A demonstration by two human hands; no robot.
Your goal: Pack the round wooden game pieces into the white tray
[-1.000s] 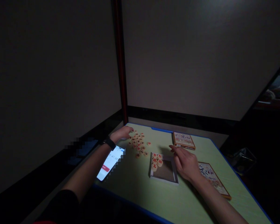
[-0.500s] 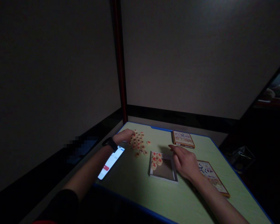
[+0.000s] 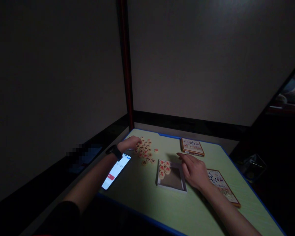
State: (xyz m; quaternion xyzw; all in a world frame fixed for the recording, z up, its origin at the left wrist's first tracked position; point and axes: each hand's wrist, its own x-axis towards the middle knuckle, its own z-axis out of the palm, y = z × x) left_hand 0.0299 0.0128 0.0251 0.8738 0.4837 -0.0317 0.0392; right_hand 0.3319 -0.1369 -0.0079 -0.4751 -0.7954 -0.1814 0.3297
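Round wooden Chinese chess pieces [image 3: 145, 150] with red and dark characters lie in a loose pile towards the back left of the table. My left hand [image 3: 130, 143], with a dark watch on the wrist, reaches to the pile's left edge. Its fingers are bent down among the pieces; their tips are hidden. Nearer to me is a shallow square box [image 3: 173, 181], with several red-marked pieces [image 3: 165, 168] in its left part. Over the box's right edge hovers my right hand [image 3: 194, 170], index finger stretched out to the left, nothing visible in it.
A lit phone [image 3: 116, 172] lies at the table's left edge, under my left forearm. One printed flat box [image 3: 192, 147] sits at the back right, and another printed lid or box [image 3: 223, 186] lies beside my right forearm. Walls close off the table [image 3: 137, 183] behind and left.
Both hands stay almost in place; the view has shifted very slightly. The pieces in the box look the same, and the phone's displayed time has advanced.
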